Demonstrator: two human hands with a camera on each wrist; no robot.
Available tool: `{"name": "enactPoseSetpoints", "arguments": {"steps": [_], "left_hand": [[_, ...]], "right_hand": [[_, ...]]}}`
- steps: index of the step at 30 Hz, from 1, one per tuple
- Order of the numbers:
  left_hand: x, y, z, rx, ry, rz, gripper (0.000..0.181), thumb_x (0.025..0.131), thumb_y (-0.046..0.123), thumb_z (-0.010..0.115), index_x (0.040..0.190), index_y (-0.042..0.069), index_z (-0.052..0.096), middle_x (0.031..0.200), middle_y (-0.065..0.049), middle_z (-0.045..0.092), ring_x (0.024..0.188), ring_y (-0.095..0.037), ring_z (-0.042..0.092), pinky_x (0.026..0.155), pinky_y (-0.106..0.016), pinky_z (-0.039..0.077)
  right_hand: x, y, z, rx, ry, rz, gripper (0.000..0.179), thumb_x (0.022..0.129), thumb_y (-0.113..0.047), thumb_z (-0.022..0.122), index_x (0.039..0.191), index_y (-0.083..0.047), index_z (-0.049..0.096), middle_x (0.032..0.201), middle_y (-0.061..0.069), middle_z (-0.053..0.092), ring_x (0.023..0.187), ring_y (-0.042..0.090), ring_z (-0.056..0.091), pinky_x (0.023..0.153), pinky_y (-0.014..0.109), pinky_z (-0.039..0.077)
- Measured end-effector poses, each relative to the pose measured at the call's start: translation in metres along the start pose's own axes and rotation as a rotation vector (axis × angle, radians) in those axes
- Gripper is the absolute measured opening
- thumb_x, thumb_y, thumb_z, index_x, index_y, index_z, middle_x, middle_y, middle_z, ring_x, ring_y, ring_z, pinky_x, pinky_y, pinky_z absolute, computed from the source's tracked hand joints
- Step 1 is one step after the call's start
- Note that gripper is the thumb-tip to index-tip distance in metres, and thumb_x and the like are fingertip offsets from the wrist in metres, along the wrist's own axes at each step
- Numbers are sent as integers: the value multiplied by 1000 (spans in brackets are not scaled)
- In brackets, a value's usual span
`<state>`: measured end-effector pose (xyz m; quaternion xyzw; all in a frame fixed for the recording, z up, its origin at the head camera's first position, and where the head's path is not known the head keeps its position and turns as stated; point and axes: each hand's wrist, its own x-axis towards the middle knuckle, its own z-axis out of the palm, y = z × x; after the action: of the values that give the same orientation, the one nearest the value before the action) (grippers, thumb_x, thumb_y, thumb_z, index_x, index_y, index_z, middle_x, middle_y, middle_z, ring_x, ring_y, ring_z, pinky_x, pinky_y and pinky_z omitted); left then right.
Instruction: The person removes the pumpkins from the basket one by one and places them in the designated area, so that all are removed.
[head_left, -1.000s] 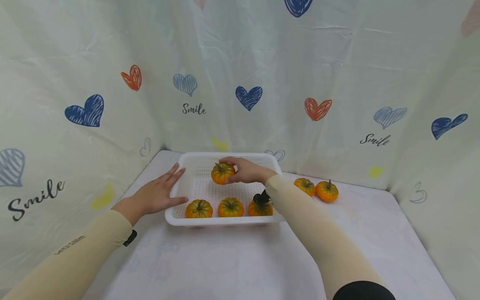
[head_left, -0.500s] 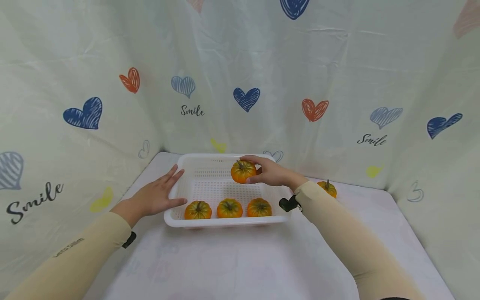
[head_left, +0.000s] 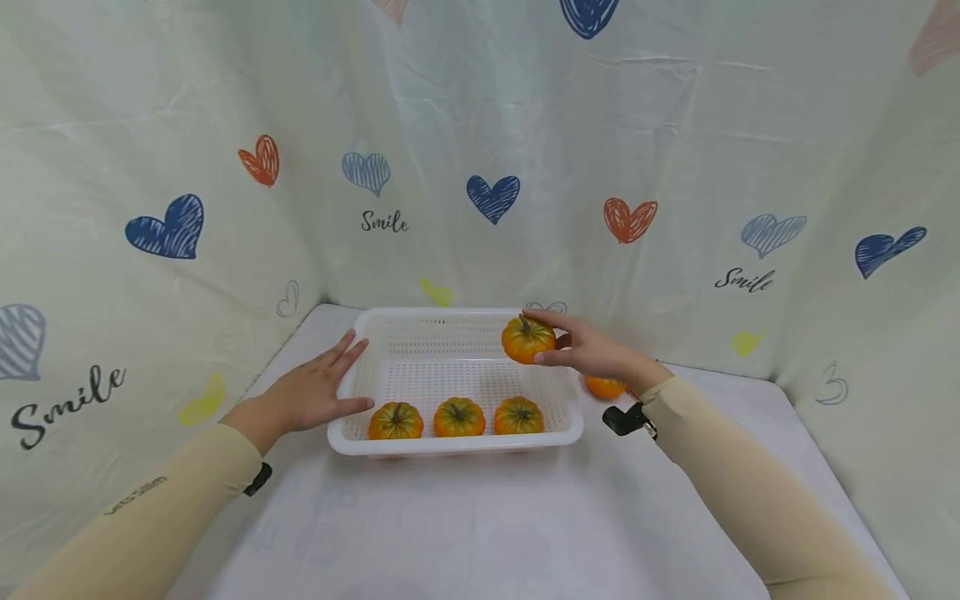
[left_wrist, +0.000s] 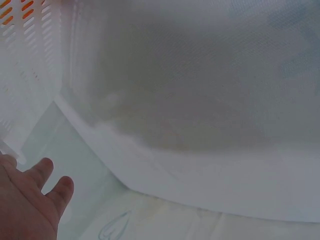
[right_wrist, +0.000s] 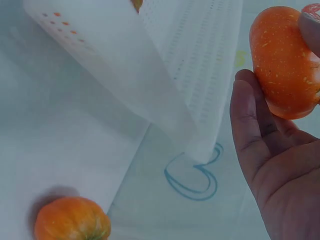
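Observation:
My right hand (head_left: pixel 596 344) grips a small orange-and-green pumpkin (head_left: pixel 528 339) between thumb and fingers, above the back right part of a white plastic basket (head_left: pixel 450 444). In the right wrist view the held pumpkin (right_wrist: pixel 280 60) shows its smooth orange side, with fingers beneath it. Along the basket's front side sit three similar pumpkins in a row, one of them the left pumpkin (head_left: pixel 395 421). My left hand (head_left: pixel 303 392) rests at the basket's left rim with its fingers spread; the left wrist view shows those fingers (left_wrist: pixel 60 192) beside the perforated wall.
Another pumpkin (head_left: pixel 604 387) lies on the white tabletop (head_left: pixel 480 525) right of the basket, partly hidden by my right hand and forearm. A pale curtain (head_left: pixel 540 258) printed with hearts hangs behind the table and down both sides.
The right hand has carried its pumpkin rightward, from over the middle of the basket to over its right end. The three pumpkins in the row and my left hand have stayed put.

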<state>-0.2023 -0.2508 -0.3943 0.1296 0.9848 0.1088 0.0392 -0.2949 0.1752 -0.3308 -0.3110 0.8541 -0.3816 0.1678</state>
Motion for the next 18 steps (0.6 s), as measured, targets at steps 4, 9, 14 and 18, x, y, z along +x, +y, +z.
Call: {"name": "enactPoseSetpoints", "arguments": {"steps": [4,9,14,18], "left_hand": [[-2,4,-3,3,-7,-8,97,91,67,52,160,8,15,165,-19,4,142,-49,27,108,-65,31],[-3,4,-5,14,-13,-11,99,91,69,50,160,7,15,165,-19,4,142,-49,27,107,-64,32],[-3,3,-5,8,-13,-8,99,91,69,50,160,8,15,165,-19,4,142,-48,27,108,-64,31],[-2,3,-3,2,-13,-8,99,91,70,49,160,9,14,165,-18,3,143,-48,26,108,-64,31]], "right_hand": [[-9,6,-6,-12,38,-10,71,94,-25,72,155,-27,37,154,7,39,114,33,58,94,44,52],[-21,15,-13,-13,101,6,70,93,-27,72,154,-29,38,154,6,38,114,33,58,92,43,53],[-35,25,-21,18,159,29,70,94,-24,71,155,-29,36,151,7,41,114,35,58,89,43,55],[-48,35,-28,2,212,38,72,94,-26,71,156,-27,35,154,8,38,115,35,57,92,44,53]]}}
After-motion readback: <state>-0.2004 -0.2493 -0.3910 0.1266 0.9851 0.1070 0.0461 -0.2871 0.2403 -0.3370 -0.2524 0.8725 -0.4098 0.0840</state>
